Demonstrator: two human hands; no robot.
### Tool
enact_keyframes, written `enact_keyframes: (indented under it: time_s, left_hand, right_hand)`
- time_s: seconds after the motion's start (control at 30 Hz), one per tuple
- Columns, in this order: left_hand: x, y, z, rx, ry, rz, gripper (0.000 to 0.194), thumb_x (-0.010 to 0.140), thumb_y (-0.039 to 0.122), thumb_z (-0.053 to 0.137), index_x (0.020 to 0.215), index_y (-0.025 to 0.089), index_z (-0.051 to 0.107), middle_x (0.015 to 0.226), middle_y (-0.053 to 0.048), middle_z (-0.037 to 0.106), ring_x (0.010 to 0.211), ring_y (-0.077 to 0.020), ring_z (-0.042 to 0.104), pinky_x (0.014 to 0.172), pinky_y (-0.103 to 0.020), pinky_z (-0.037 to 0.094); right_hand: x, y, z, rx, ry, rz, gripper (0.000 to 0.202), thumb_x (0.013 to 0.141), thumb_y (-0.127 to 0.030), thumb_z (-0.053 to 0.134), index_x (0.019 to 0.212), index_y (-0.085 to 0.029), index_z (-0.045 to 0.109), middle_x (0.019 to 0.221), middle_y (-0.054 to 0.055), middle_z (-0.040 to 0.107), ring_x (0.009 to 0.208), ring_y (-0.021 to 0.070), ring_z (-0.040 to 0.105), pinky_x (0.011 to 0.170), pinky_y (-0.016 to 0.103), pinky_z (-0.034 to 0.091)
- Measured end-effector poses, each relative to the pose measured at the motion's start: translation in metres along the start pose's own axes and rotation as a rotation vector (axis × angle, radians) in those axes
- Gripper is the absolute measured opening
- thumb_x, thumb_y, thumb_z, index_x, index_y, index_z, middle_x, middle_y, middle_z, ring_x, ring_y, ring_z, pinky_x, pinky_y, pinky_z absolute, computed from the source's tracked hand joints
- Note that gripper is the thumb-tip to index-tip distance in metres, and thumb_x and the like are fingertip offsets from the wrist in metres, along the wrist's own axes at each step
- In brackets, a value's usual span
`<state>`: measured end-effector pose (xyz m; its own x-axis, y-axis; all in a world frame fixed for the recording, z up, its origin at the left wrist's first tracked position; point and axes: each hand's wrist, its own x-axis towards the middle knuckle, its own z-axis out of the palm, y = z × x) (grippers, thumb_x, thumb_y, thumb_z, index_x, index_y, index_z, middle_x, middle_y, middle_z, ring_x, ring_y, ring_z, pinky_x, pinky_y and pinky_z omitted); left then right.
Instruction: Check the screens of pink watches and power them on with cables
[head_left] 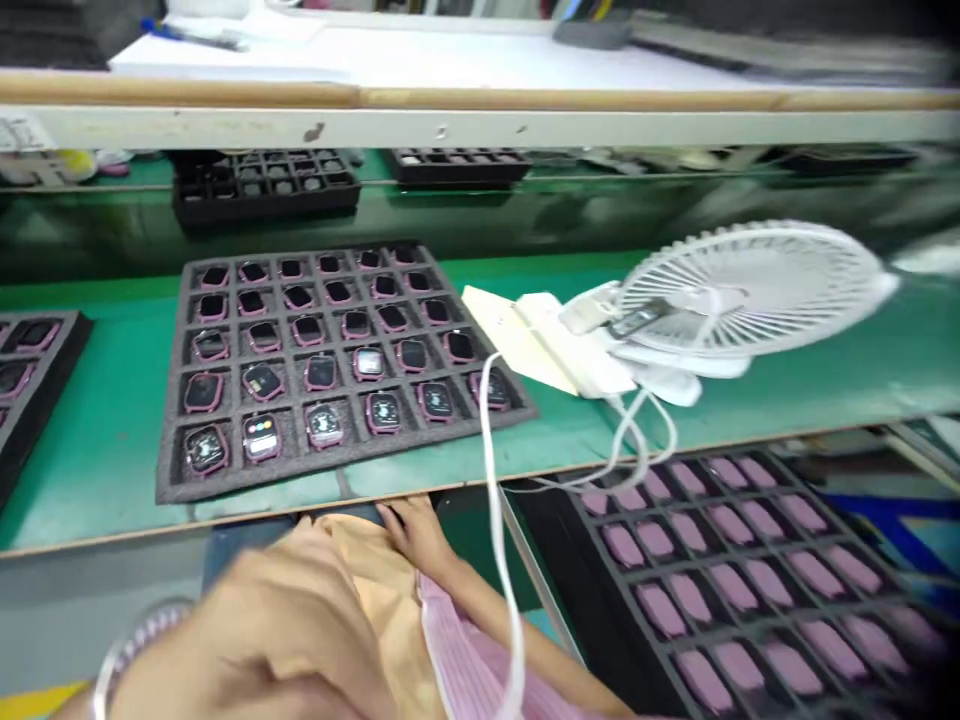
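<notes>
My left hand is large and smeared by motion at the lower left, above my lap, with a bracelet at its wrist. Its fingers cannot be made out. My right hand rests near the bench edge against the tan cloth on my lap, fingers stretched out and partly hidden, nothing seen in them. Beyond both hands, on the green bench, lies a grey foam tray with smartwatches in its compartments. A few of their screens are lit, such as that of one smartwatch in the front row.
A white fan lies beside cream card, its white cable hanging over the bench edge. Lower right, another tray holds pink pieces. A further tray stands at far left. A shelf spans the back.
</notes>
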<state>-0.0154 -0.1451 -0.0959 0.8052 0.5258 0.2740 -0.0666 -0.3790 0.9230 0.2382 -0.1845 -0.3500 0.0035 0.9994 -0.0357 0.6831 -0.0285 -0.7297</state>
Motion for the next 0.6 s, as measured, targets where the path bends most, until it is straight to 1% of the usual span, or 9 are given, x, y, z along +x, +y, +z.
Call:
enact_keyframes:
  time_s: [0.03,0.1,0.17,0.23,0.33,0.4,0.47,0.53,0.6]
  left_hand:
    - [0.003,-0.009,0.016,-0.035,-0.133,-0.063,0.020,0.099,0.020,0.063,0.107,0.034,0.073,0.089,0.002,0.079,0.079,-0.0165,0.073,0.085,-0.035,0.061]
    - [0.010,-0.044,0.046,0.095,-0.191,-0.166,0.024,0.102,0.020,0.052,0.106,0.031,0.073,0.100,0.001,0.078,0.095,-0.0177,0.072,0.097,-0.037,0.056]
    - [0.018,-0.091,0.070,0.287,-0.167,-0.308,0.030,0.104,0.021,0.045,0.104,0.028,0.074,0.103,-0.001,0.077,0.099,-0.0209,0.070,0.097,-0.042,0.054]
    - [0.029,-0.137,0.088,0.450,-0.186,-0.436,0.031,0.103,0.019,0.044,0.104,0.024,0.074,0.105,-0.005,0.075,0.099,-0.0238,0.069,0.095,-0.043,0.053]
    - [0.052,-0.182,0.106,0.569,-0.409,-0.457,0.028,0.100,0.018,0.049,0.105,0.021,0.076,0.110,-0.009,0.076,0.109,-0.0287,0.066,0.107,-0.049,0.049]
    - [0.068,-0.193,0.116,0.589,-0.467,-0.445,0.027,0.095,0.014,0.054,0.108,0.018,0.077,0.117,-0.013,0.074,0.117,-0.0328,0.064,0.113,-0.055,0.044]
    - [0.083,-0.194,0.127,0.579,-0.484,-0.429,0.028,0.090,0.013,0.059,0.113,0.015,0.076,0.129,-0.018,0.069,0.125,-0.0379,0.059,0.116,-0.061,0.038]
    - [0.099,-0.188,0.142,0.520,-0.520,-0.402,0.028,0.089,0.017,0.063,0.114,0.015,0.076,0.132,-0.019,0.068,0.127,-0.0396,0.058,0.117,-0.063,0.037]
    - [0.116,-0.184,0.161,0.405,-0.575,-0.376,0.025,0.092,0.024,0.064,0.112,0.019,0.077,0.124,-0.015,0.071,0.124,-0.0352,0.062,0.117,-0.055,0.041]
  right_hand:
    - [-0.009,0.011,-0.007,0.038,0.068,0.037,0.030,0.102,-0.037,0.056,0.090,-0.018,0.075,0.100,0.013,0.073,0.102,0.0292,0.069,0.098,0.050,0.055]
    - [-0.027,0.034,-0.020,0.119,0.204,0.137,0.039,0.102,-0.044,0.047,0.090,-0.018,0.075,0.099,0.015,0.073,0.099,0.0303,0.070,0.091,0.048,0.058]
    - [-0.045,0.054,-0.030,0.206,0.314,0.245,0.045,0.102,-0.048,0.040,0.095,-0.018,0.073,0.094,0.014,0.074,0.088,0.0270,0.073,0.077,0.040,0.061]
    - [-0.063,0.067,-0.038,0.275,0.412,0.339,0.048,0.103,-0.048,0.035,0.097,-0.018,0.072,0.088,0.012,0.074,0.073,0.0236,0.073,0.063,0.033,0.059]
    - [-0.092,0.070,-0.054,0.299,0.600,0.436,0.047,0.101,-0.049,0.035,0.092,-0.017,0.069,0.086,0.013,0.072,0.064,0.0225,0.071,0.058,0.033,0.057]
    - [-0.112,0.066,-0.074,0.258,0.748,0.475,0.041,0.097,-0.050,0.043,0.091,-0.017,0.068,0.091,0.014,0.071,0.074,0.0249,0.071,0.070,0.039,0.060]
    - [-0.132,0.065,-0.109,0.192,0.894,0.514,0.031,0.091,-0.045,0.055,0.096,-0.018,0.069,0.103,0.014,0.070,0.096,0.0282,0.070,0.092,0.045,0.058]
    - [-0.153,0.074,-0.157,0.121,1.054,0.601,0.028,0.089,-0.037,0.063,0.107,-0.017,0.069,0.120,0.016,0.066,0.118,0.0300,0.062,0.112,0.047,0.047]
    - [-0.176,0.094,-0.211,0.064,1.238,0.757,0.041,0.091,-0.024,0.061,0.130,-0.011,0.061,0.143,0.020,0.053,0.138,0.0301,0.048,0.123,0.047,0.033]
